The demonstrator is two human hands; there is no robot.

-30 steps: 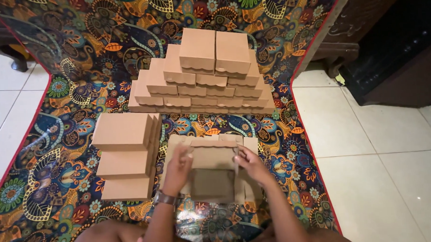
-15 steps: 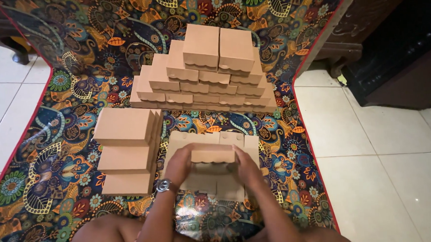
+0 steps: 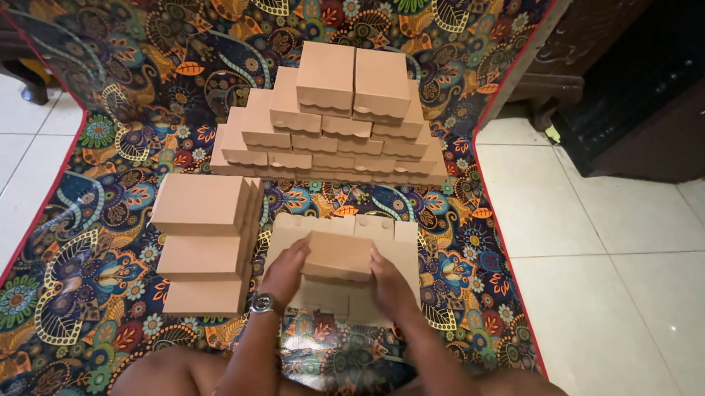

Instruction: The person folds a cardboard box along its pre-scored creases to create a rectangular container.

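Note:
A small brown cardboard box (image 3: 339, 255) sits between my two hands, its lid folded down. My left hand (image 3: 286, 270), with a watch at the wrist, presses its left side. My right hand (image 3: 388, 283) presses its right side. The box rests on a flat stack of unfolded cardboard blanks (image 3: 405, 247) lying on the patterned mat just before my knees.
A stepped pile of several folded boxes (image 3: 330, 117) rises at the far side of the colourful mat (image 3: 96, 230). Three stacks of folded boxes (image 3: 202, 242) stand to my left. White floor tiles (image 3: 605, 275) and dark wooden furniture (image 3: 638, 94) lie to the right.
The box was open with its inside showing; its lid has come down and both hands now close around the shut box.

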